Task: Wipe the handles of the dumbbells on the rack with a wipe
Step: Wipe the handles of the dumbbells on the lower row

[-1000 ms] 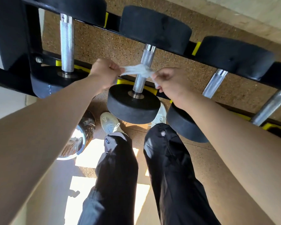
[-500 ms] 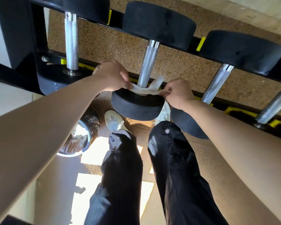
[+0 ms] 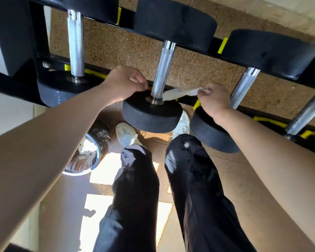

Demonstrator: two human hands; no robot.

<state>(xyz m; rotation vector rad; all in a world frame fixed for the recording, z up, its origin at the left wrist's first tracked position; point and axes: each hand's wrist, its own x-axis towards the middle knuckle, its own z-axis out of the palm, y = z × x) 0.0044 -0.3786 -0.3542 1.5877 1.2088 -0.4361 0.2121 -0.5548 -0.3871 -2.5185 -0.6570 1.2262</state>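
You slid the wipe (image 3: pixel 180 93) down to the handle (image 3: pixel 163 70) base. Right hand (image 3: pixel 214 100) pinched its end right of the handle; left hand (image 3: pixel 125 82) grip could not be determined. This handle appeared nearly finished.

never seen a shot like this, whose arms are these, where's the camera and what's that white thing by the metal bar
There is no machine here: the camera sits on a person's head and looks down, so you see their own arms, dark trousers and pale shoes. In front stands a black rack holding dumbbells with metal handles. The right hand grips one end of a white wipe, which runs to the lower end of the middle handle. The left hand is curled on the handle's other side, probably pinching the wipe's other end, which is hidden. A lined bin stands on the floor.
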